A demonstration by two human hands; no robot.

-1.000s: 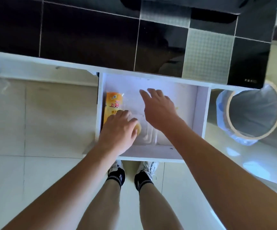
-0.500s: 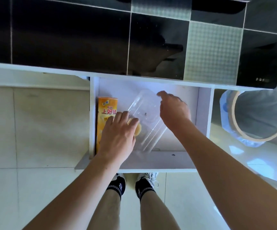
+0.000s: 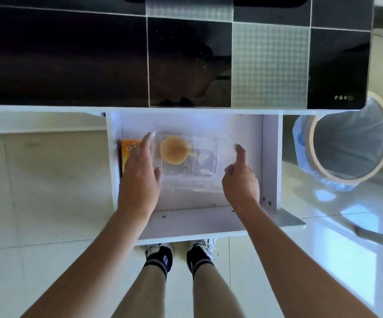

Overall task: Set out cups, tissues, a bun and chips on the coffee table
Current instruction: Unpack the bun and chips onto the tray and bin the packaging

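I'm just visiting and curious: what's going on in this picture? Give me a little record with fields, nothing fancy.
place: an open white drawer under a dark tiled coffee table top
main item: a clear plastic box with one bun inside
left hand: fingers straight, against the box's left side
right hand: at the box's right side, forefinger up along its edge
also in drawer: an orange chip packet, partly behind the left hand
nearby: a lined waste bin on the floor to the right
stage: box not yet out of the drawer
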